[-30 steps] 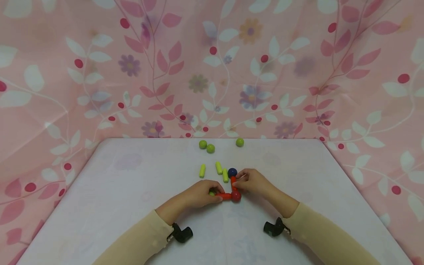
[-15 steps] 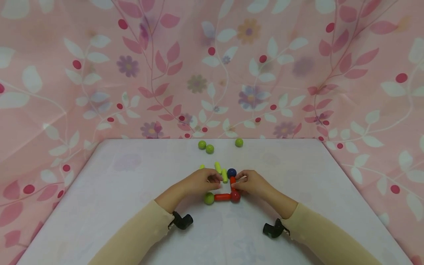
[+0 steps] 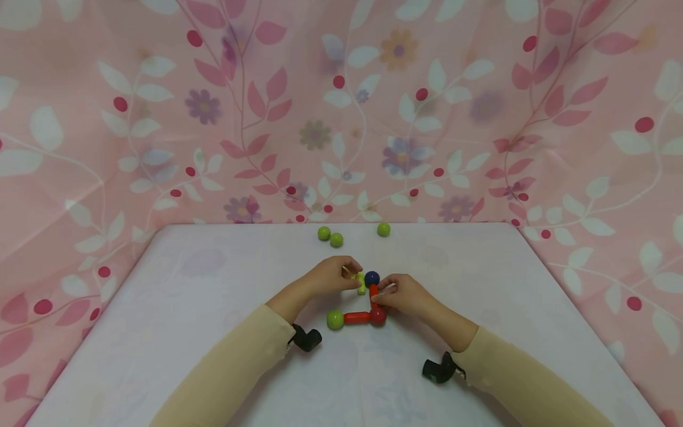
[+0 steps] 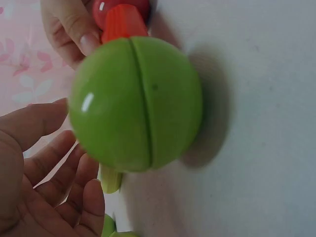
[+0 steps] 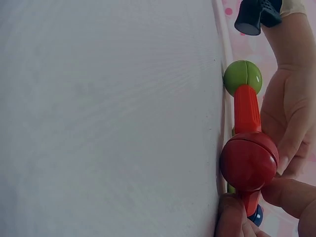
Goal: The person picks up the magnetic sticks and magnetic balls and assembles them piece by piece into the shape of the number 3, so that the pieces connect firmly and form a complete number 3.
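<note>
An L-shaped piece lies on the table: a green ball (image 3: 335,319), a red stick (image 3: 357,318), a dark red ball (image 3: 377,315) at the corner, a second red stick (image 3: 373,292) and a blue ball (image 3: 372,278). My right hand (image 3: 404,293) pinches the second red stick between thumb and fingers. Beside the blue ball, my left hand (image 3: 333,276) reaches over the yellow-green sticks (image 3: 361,284), thumb and fingers apart; most of the sticks are hidden behind it. In the left wrist view the left fingers (image 4: 64,182) look loosely bent, with the large green ball in front.
Two loose green balls (image 3: 330,236) lie close together at the table's far edge, and a third green ball (image 3: 383,229) lies to their right. A white patterned cloth (image 3: 240,267) covers the table. Pink floral fabric (image 3: 320,118) hangs behind it.
My left hand has let go of the red stick near the green ball and moved away from me to the yellow-green sticks. The right hand keeps its hold on the other red stick.
</note>
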The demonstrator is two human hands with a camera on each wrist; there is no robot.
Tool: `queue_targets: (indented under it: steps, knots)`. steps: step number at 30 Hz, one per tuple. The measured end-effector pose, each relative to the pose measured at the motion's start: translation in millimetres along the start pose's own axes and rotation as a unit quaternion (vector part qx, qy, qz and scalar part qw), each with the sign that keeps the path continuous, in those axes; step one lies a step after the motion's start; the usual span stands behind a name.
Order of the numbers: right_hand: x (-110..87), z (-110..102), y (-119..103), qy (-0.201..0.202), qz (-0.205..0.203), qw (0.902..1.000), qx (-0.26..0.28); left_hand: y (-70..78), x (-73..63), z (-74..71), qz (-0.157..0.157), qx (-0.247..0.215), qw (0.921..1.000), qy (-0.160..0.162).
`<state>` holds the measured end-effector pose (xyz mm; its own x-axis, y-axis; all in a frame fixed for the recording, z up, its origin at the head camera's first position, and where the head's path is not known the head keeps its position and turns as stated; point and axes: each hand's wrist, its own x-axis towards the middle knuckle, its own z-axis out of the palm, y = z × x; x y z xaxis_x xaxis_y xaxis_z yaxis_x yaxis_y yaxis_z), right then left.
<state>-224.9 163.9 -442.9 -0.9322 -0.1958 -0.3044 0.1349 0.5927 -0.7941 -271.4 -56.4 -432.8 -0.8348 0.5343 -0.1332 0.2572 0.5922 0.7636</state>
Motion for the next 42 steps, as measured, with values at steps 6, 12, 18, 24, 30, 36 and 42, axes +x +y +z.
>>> queue_targets:
  steps: [6,12,18,24,30,36,42]
  knots:
    - [0.1,-0.1,-0.9,-0.005,0.004,1.0000,-0.002,-2.4,6.2,5.7,-0.028,0.022,0.9993,0.011]
    - [2.9,0.0,0.0,-0.006,0.002,1.0000,-0.002,-3.1,10.0,10.0,-0.032,0.046,0.9982,0.019]
    - [2.0,-0.6,-0.6,-0.006,0.003,1.0000,-0.004,-4.9,14.1,16.8,-0.031,0.068,0.9970,0.021]
    - [0.9,-0.9,-1.4,-0.007,0.004,1.0000,-0.006,-4.8,13.2,16.5,-0.036,0.078,0.9960,0.024]
    - [0.8,-0.6,-0.3,-0.008,-0.003,1.0000,-0.004,-7.4,10.1,12.2,-0.036,0.073,0.9960,0.036]
    - [0.4,-1.2,0.6,-0.011,-0.002,0.9999,-0.001,-10.1,7.4,6.2,-0.033,0.018,0.9981,0.049]
    - [0.1,-1.7,0.7,-0.012,-0.001,0.9998,0.013,-10.8,10.0,3.7,-0.034,-0.079,0.9944,0.062]
